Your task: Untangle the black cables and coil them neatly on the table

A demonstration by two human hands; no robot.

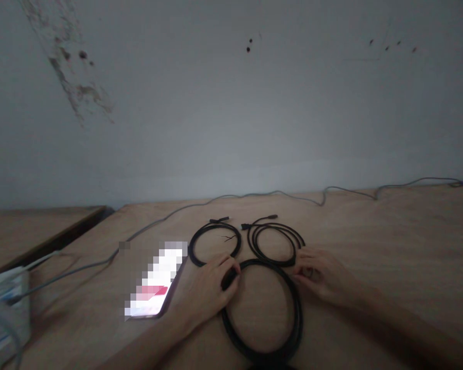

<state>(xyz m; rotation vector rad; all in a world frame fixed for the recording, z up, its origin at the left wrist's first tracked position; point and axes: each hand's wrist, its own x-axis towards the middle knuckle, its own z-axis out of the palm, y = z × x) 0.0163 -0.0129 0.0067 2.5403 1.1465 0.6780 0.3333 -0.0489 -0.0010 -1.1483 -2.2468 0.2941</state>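
Three coiled black cables lie on the wooden table. My left hand (218, 282) is closed around a thick black part, seemingly a plug (229, 278), on the left side of the front coil (298, 318). Beside the right edges of the coils, my right hand (322, 275) has its fingers curled together. Whatever they pinch, if anything, is hidden. The back left coil (191, 244) has connector ends crossing at its top. At the back right, another coil (250, 241) shows two plug ends and touches or overlaps the front one.
A lit phone (164, 280) lies left of my left hand, its screen blurred out. A white box-like device (7, 313) with cords stands at the left edge. One long grey cable (154, 223) runs along the table (389, 246) by the wall (231, 118).
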